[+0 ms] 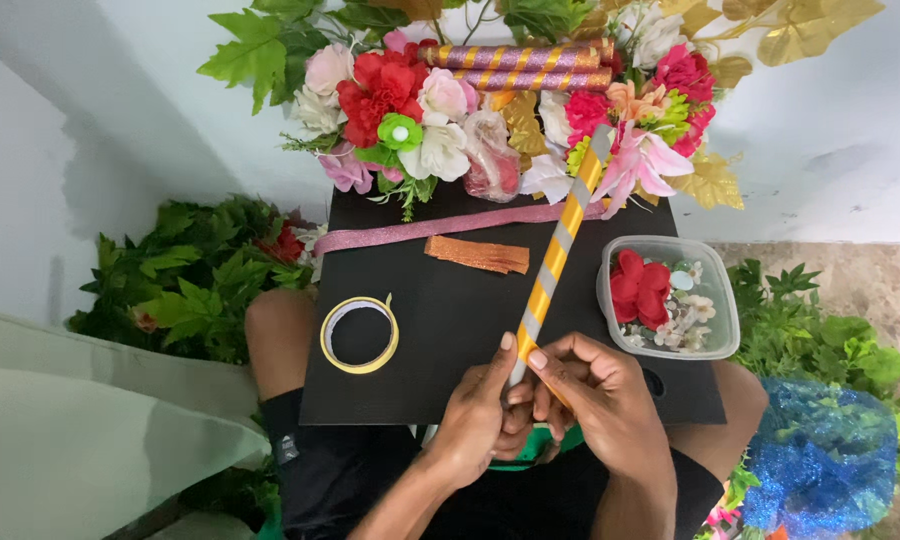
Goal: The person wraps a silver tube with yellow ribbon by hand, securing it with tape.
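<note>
Yellow-and-silver striped, the long thin stick wrapped in ribbon (555,250) runs on a slant, its near end pinched between the two hands and its far end pointing up and away to the right, into the flower arrangement. The left hand (480,410) curls around the near end from the left, thumb pressed along the stick. The right hand (595,395) closes on the same end from the right, fingertips (538,358) bent down onto the wrap; both hands touch each other and grip the one stick.

Under the hands lies one flat black board (440,330), resting across the person's knees. Just left of the left hand sits one roll of yellow tape (359,335), lying flat. Beyond it, farther from the hands, lie one folded strip of orange glitter ribbon (477,254) and one long pink glitter ribbon (420,234) stretched across the board. To the right of the right hand stands one clear plastic tub (722,330) holding red and small white fabric flowers. Farthest off, two rolled sticks striped purple and gold (515,68) lie crosswise among the bunch of artificial flowers (410,100).
</note>
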